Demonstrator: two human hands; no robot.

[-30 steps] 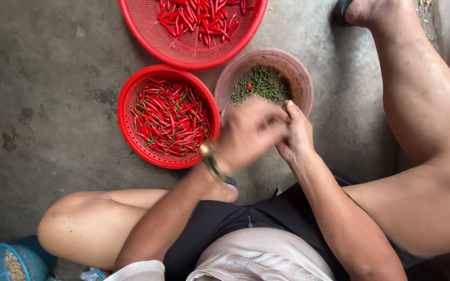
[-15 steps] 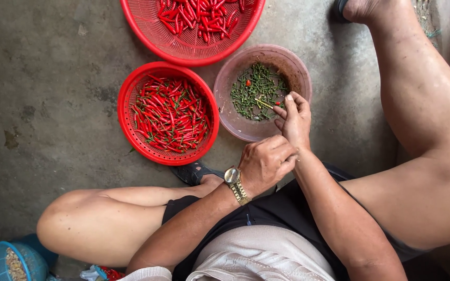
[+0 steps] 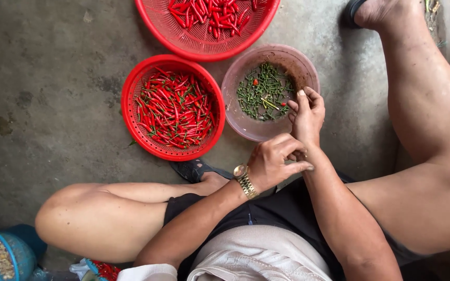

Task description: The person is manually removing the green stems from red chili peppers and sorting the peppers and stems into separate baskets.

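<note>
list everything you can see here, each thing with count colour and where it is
red mesh baskets: 2, red; one at centre left on the floor, one cut off by the top edge
chillies: many, red with green stems; inside both baskets
bowl: 1, translucent pinkish; right of the lower basket
stems: a heap, green, with a red bit or two; in the bowl
small basket: 1, blue, pale bits inside; bottom left corner
floor: grey concrete, stained
sandals: 2, dark; one below the lower basket, one at the top right
wristwatch: 1, gold; left wrist
left hand: loosely curled, below the bowl
right hand: over the bowl's near rim, fingertips pinched together
legs: 2, bare, spread either side
</note>
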